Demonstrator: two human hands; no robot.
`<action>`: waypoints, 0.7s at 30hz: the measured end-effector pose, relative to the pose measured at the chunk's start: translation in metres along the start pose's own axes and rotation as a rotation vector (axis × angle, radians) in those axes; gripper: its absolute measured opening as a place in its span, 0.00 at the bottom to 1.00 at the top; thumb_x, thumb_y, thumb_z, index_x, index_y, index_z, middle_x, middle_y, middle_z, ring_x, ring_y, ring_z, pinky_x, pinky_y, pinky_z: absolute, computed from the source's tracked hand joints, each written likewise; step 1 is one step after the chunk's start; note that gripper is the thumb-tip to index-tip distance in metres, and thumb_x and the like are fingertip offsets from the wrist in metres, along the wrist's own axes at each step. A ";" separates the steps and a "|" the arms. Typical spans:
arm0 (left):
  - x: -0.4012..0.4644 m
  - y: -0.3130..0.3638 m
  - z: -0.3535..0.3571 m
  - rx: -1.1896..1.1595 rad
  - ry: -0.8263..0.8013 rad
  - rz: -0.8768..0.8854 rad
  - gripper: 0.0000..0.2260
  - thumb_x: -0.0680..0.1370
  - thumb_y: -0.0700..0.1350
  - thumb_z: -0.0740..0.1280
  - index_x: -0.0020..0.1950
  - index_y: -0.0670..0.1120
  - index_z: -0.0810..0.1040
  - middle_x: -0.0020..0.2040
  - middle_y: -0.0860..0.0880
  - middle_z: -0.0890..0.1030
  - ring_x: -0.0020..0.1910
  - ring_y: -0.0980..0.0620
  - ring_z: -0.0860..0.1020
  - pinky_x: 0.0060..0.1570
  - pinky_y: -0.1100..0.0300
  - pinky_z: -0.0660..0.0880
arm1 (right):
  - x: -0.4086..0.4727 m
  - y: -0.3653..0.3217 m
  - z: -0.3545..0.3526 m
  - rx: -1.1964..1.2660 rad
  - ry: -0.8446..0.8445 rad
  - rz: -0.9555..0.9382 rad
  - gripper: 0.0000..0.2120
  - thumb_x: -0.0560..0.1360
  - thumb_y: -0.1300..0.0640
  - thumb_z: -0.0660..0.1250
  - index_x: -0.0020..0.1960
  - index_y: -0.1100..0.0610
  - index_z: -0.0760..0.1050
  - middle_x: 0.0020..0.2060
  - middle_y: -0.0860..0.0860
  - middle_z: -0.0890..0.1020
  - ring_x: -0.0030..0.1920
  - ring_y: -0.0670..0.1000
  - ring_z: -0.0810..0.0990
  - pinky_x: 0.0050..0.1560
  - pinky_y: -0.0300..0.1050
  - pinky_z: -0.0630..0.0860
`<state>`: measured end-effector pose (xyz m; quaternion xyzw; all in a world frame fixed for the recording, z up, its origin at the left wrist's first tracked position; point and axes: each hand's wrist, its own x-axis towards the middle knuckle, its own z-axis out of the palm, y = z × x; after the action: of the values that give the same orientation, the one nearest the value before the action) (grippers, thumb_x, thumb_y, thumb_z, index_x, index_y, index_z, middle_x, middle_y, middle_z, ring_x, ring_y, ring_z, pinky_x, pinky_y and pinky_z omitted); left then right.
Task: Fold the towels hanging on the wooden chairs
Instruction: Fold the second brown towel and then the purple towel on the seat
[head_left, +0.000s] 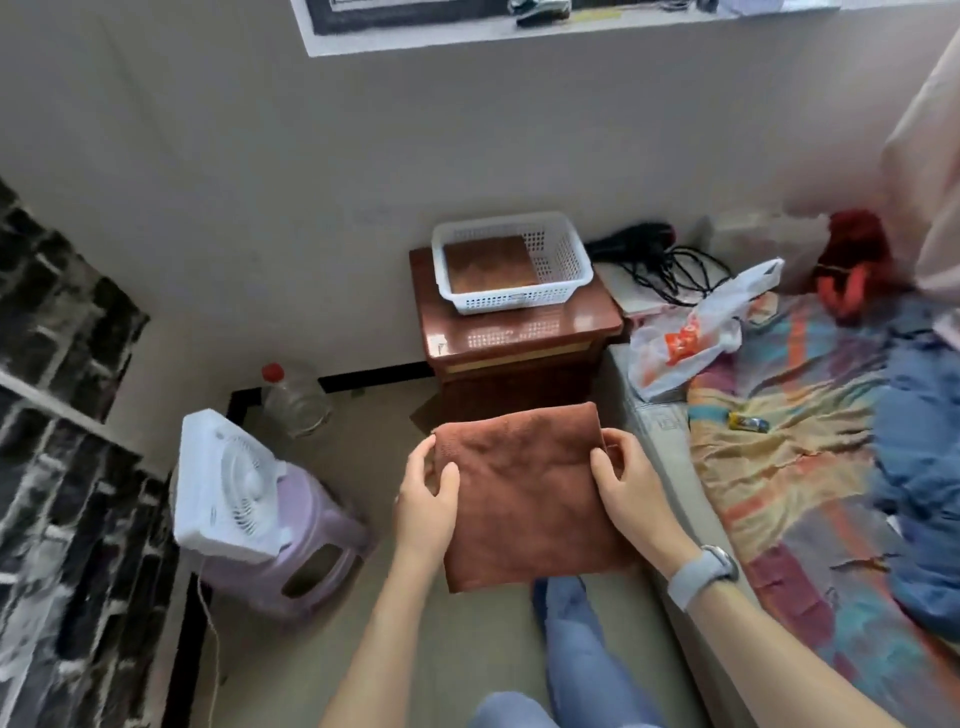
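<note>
A person's knees in blue trousers (571, 649) fill the bottom of the view as two bare forearms reach forward over the floor, carrying a folded brown towel (524, 493) in mid-air. The left hand (426, 499) pinches the towel's left edge near the far corner, thumb on top and fingers curled beneath; the right hand (623, 478), a grey watch (701, 571) on its wrist, grips the right edge the same way. Holding it by opposite edges keeps the folded layers flat and square, apparently so it can be set down without coming undone. The towel hangs clear of any surface, in front of a dark wooden cabinet (509, 332) against the wall. On the cabinet's top, toward its back edge, sits a white plastic basket (511, 260) with what looks like another brown folded cloth lying inside it, the likely destination for this one. To the left, a white fan (223, 483) rests on a lilac plastic stool (306, 545), beside a clear bottle with a red cap (293, 400). To the right, a bed with a patterned sheet (789, 467) carries a plastic bag (696, 332). No wooden chair is in view.
</note>
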<state>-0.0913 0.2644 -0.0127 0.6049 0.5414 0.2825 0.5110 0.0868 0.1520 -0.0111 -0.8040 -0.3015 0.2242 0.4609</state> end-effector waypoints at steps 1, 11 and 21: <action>0.022 0.005 0.010 -0.001 0.002 -0.001 0.17 0.76 0.39 0.63 0.65 0.48 0.71 0.54 0.52 0.77 0.55 0.53 0.75 0.60 0.58 0.70 | 0.026 0.000 0.002 -0.006 -0.010 -0.006 0.09 0.77 0.59 0.61 0.55 0.51 0.69 0.42 0.34 0.72 0.43 0.33 0.72 0.44 0.30 0.65; 0.229 0.084 0.100 0.094 0.051 -0.085 0.18 0.78 0.44 0.62 0.68 0.50 0.68 0.60 0.47 0.77 0.58 0.49 0.75 0.61 0.54 0.71 | 0.277 -0.027 0.015 -0.025 -0.087 0.026 0.13 0.77 0.57 0.59 0.61 0.54 0.70 0.49 0.44 0.74 0.50 0.45 0.72 0.51 0.39 0.66; 0.404 0.103 0.139 0.192 0.028 -0.150 0.20 0.79 0.47 0.56 0.72 0.53 0.61 0.69 0.48 0.69 0.66 0.48 0.69 0.66 0.53 0.66 | 0.442 -0.049 0.078 0.006 -0.174 0.135 0.17 0.80 0.56 0.55 0.67 0.56 0.65 0.59 0.54 0.75 0.59 0.52 0.73 0.60 0.45 0.69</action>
<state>0.1738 0.6135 -0.0468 0.6049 0.6169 0.1985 0.4628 0.3406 0.5246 -0.0414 -0.7986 -0.2848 0.3244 0.4193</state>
